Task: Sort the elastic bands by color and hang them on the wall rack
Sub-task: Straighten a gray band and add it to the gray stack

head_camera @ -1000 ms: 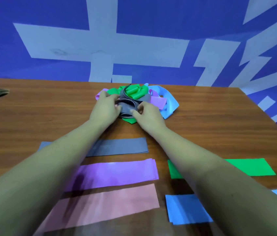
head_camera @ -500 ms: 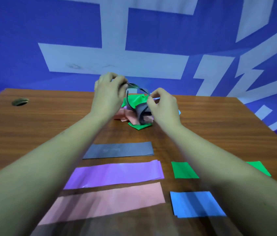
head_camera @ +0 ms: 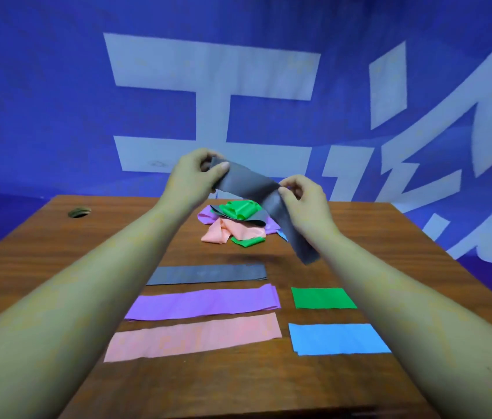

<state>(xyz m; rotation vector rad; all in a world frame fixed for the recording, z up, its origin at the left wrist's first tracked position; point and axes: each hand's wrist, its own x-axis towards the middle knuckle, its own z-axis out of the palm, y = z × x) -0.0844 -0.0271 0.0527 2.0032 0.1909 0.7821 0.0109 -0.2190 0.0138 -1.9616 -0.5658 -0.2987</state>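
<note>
Aloft, grey band [head_camera: 247, 184]: held between both hands at frame centre, above the pile [head_camera: 235, 228].
Left hand [head_camera: 192, 173]: pinching the band's upper end.
Right hand [head_camera: 302, 204]: pinching its middle, tail hanging below.
Pile: mixed colours, on the worktop [head_camera: 57, 252].

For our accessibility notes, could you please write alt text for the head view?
The left hand and right hand pinch a dark grey band above a wooden table. Below lies a tangled pile; nearer lie a flat grey band, purple band, pink band, green band and blue band.
</note>
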